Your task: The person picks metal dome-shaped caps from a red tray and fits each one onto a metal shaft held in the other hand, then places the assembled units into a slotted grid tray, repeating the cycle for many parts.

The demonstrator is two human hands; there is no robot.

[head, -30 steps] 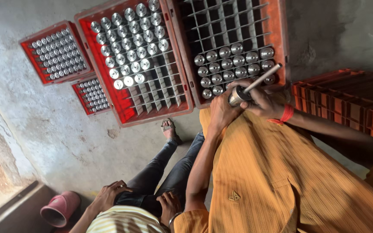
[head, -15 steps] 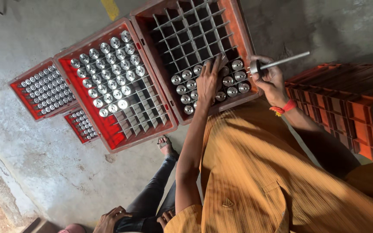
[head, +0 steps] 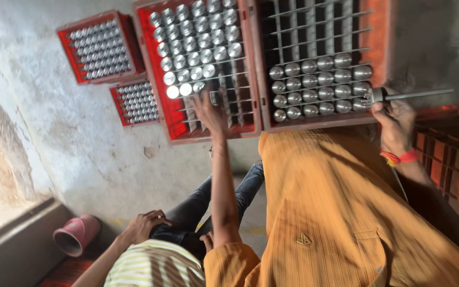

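A rough grey concrete floor [head: 81, 159] fills the scene, with red plastic crates set out on it. The view is tilted, so the crates lie across the top of the picture.

The dark divided crate [head: 320, 64] on the right holds rows of short shiny metal cylinders [head: 317, 87] along its near edge, its far cells bare. To its left a bright red crate [head: 197, 69] has its far part packed with the same cylinders and its near cells open. Two smaller crates [head: 99, 48] further left are full.

Half a second ago the left hand lay on the cylinders in the dark crate. Now the left hand [head: 210, 112] has crossed to the bright red crate, fingers spread wide, resting on the dividers just beside the nearest row of cylinders and holding nothing. By this reading one piece is settled in the dark crate and the hand has gone for a fresh one from the supply.

The right hand [head: 397, 119] has kept its place at the near right corner of the dark crate, closed around the head of a thin metal rod [head: 415, 95], which points off to the right. A red band sits on that wrist.

Another person in a striped shirt [head: 155, 266] sits near, low in the picture, one hand on a knee. A pink cup [head: 76, 234] lies on its side by the wall.
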